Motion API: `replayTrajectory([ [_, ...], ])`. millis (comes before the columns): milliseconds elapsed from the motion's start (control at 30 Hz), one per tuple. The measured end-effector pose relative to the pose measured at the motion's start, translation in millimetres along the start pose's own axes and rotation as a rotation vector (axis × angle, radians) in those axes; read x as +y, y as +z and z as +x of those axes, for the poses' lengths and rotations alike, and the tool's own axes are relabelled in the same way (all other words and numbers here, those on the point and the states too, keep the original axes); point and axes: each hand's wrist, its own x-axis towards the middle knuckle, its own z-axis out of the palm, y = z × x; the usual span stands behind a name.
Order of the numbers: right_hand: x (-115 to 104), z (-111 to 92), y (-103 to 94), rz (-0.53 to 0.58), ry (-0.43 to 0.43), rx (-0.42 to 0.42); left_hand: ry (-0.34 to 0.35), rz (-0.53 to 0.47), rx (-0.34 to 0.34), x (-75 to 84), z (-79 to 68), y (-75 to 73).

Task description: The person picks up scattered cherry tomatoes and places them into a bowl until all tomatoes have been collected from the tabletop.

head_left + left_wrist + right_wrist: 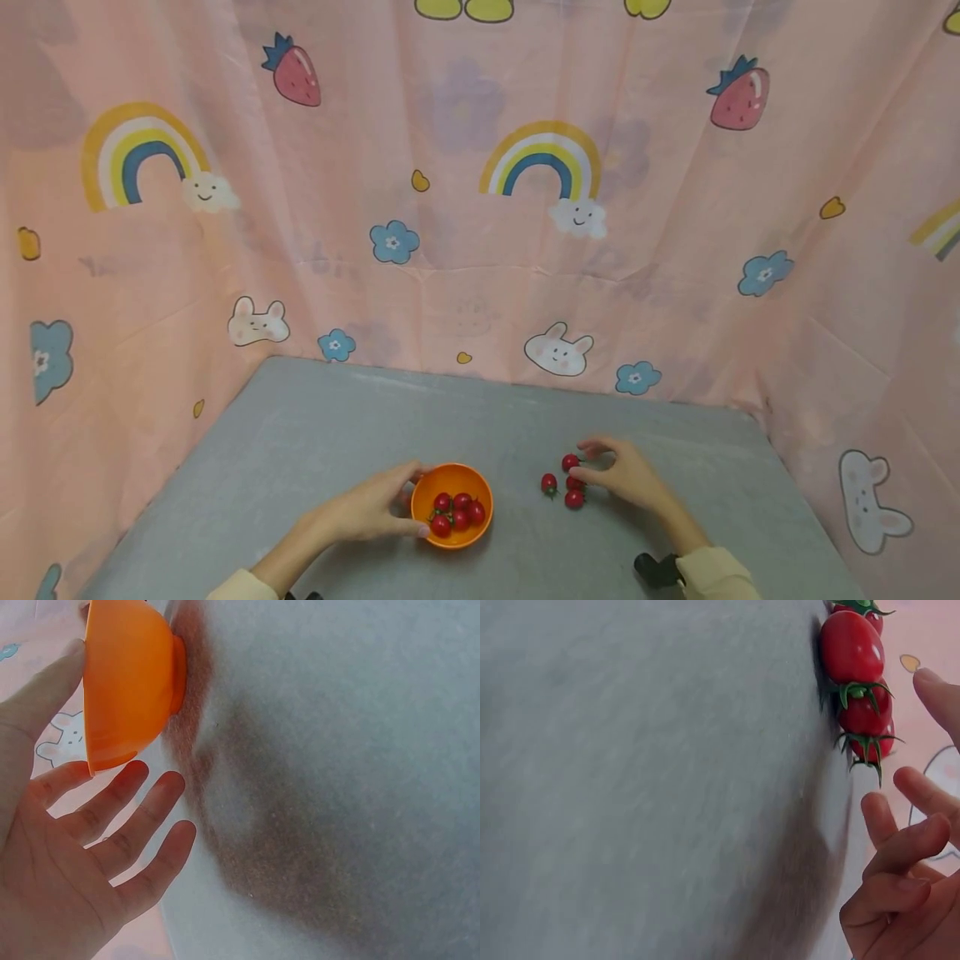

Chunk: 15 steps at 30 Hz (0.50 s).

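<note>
Several tomatoes inside the orange bowl show only in head view.

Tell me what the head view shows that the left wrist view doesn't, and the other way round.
Only the head view shows the right hand, the loose tomatoes beside it, the tomatoes in the bowl, and the rainbows on the curtain.

Only the left wrist view shows the foot under the bowl and the palm of the left hand.

Both show the bowl, the left hand touching its rim, the table and part of the curtain.
</note>
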Motion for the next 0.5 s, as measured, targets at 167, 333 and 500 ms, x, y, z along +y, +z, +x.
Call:
replayTrajectory([
  [167,-2,6,7.0,-0.005,0.032,0.014,0.004,0.003,-0.005,0.5,0.6,-0.4],
  [333,-1,11,10.0,0.018,0.002,0.016,0.007,0.019,-0.006,0.8,0.7,-1.0],
  [500,0,14,11.7,0.04,-0.026,0.005,0.009,0.023,-0.006,1.1,0.7,-1.6],
])
